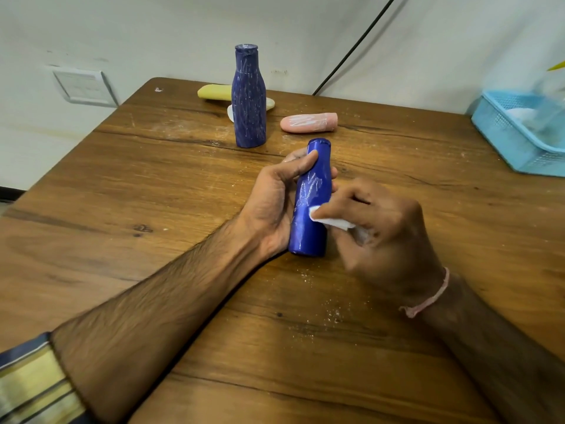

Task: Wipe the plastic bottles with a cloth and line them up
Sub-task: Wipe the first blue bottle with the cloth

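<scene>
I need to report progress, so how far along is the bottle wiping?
No bottle looks finished. The left hand grips a blue bottle while the right hand presses a white cloth on it; chalky marks remain. Left: standing blue bottle, pink bottle, yellow bottle, then lining up.

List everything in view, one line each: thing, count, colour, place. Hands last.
held bottle: 1, blue, centre.
standing bottle: 1, dark blue with white marks, far side.
pink bottle: 1, pink, lying right of standing bottle.
yellow bottle: 1, yellow, lying behind standing bottle.
cloth: 1, white, against held bottle.
basket: 1, light blue, right edge.
table: 1, brown wood, under everything.
cable: 1, black, on wall.
left hand: 1, grips held bottle.
right hand: 1, holds cloth.
</scene>
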The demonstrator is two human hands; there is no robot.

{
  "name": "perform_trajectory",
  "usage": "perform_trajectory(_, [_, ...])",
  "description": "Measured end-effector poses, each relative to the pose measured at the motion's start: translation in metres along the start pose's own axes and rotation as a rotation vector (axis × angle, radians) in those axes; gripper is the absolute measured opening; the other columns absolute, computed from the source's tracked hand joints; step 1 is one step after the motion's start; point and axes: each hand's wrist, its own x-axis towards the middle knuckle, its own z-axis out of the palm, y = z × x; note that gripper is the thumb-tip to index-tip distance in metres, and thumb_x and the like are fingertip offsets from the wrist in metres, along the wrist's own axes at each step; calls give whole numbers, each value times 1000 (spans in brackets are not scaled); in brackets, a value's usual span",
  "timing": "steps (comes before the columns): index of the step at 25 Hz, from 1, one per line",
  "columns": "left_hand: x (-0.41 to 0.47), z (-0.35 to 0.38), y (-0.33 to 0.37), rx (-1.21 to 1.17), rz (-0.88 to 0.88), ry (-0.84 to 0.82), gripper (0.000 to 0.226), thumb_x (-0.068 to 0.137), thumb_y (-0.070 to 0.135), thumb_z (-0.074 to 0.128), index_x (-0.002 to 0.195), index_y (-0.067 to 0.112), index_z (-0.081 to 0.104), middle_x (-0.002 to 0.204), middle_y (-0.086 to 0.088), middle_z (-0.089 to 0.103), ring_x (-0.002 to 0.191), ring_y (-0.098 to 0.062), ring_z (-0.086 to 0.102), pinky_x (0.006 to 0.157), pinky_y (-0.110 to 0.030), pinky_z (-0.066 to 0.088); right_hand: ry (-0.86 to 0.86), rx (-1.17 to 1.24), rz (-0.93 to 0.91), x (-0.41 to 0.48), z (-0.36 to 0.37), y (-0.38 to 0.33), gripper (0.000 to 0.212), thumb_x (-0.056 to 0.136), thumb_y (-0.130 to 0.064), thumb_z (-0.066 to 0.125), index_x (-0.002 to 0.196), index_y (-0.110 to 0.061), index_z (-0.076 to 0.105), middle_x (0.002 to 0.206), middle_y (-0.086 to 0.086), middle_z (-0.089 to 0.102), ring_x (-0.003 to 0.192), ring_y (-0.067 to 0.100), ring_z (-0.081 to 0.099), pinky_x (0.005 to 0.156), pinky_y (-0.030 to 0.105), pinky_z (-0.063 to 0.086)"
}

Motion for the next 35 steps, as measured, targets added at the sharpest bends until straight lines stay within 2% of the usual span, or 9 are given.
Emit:
perform_trajectory(4, [-1, 3, -1, 44, 21, 14, 21, 98, 17, 59, 117, 11, 57, 99, -17, 63, 82, -25, 61, 78, -40, 49, -118, 28, -173, -6, 7, -11, 21, 86, 1, 62, 98, -4, 78, 93, 9, 67, 81, 20, 63, 71, 31, 52])
perform_trajectory(8, [-1, 3, -1, -39, 8, -7, 18, 97, 13, 61, 115, 10, 57, 100, -17, 62, 86, -26, 60, 88, -42, 48, 21, -45, -25, 8, 0, 6, 22, 82, 7, 65, 96, -4, 78, 93, 10, 68, 85, 21, 62, 74, 36, 52])
perform_trajectory(12, [-2, 3, -3, -35, 11, -23, 15, 98, 19, 61, 110, 10, 60, 101, -16, 61, 85, -26, 59, 85, -41, 49, -90, -62, -198, -1, 1, 1, 23, 83, 7, 66, 99, -4, 78, 95, 11, 68, 84, 22, 62, 74, 33, 51])
perform_trajectory(16, [-6, 4, -2, -50, -41, -70, 32, 103, 32, 51, 124, 8, 55, 92, -11, 63, 80, -22, 58, 76, -35, 50, 162, -93, 50, 25, -1, 17, 27, 84, 8, 68, 108, -3, 75, 98, 13, 68, 89, 19, 63, 74, 35, 56])
perform_trajectory(18, [-6, 4, -1, -56, -45, -58, 26, 102, 29, 48, 110, 7, 60, 91, -13, 64, 78, -23, 60, 75, -36, 51, 59, -33, -55, 16, -1, 15, 28, 81, 10, 67, 103, -3, 77, 95, 10, 68, 86, 16, 63, 73, 31, 54])
perform_trajectory(21, [-3, 3, 0, -86, -36, -71, 25, 102, 22, 50, 124, 10, 52, 99, -18, 61, 84, -26, 60, 78, -38, 52, -82, -38, -203, 10, 0, 2, 26, 80, 8, 64, 99, -4, 78, 94, 10, 68, 83, 18, 63, 74, 29, 52])
perform_trajectory(25, [-1, 0, 1, -60, -18, -110, 29, 99, 14, 55, 127, 13, 49, 97, -13, 63, 80, -24, 61, 77, -38, 52, 157, -95, 49, 38, -5, 14, 25, 84, 6, 70, 107, -3, 74, 97, 12, 68, 89, 18, 61, 75, 31, 54])
perform_trajectory(30, [0, 0, 3, -94, -11, -79, 29, 97, 10, 59, 126, 12, 52, 98, -18, 64, 82, -24, 62, 79, -35, 53, -138, -20, -224, 12, -5, -6, 29, 76, 12, 66, 97, -3, 78, 92, 9, 68, 81, 16, 63, 73, 23, 52])
perform_trajectory(35, [-2, -1, 4, -134, -10, -91, 33, 96, 7, 61, 127, 12, 52, 102, -14, 64, 86, -24, 62, 84, -37, 52, 62, -39, -9, 21, -7, 3, 27, 81, 8, 71, 105, -3, 76, 96, 10, 69, 86, 13, 61, 73, 25, 53])
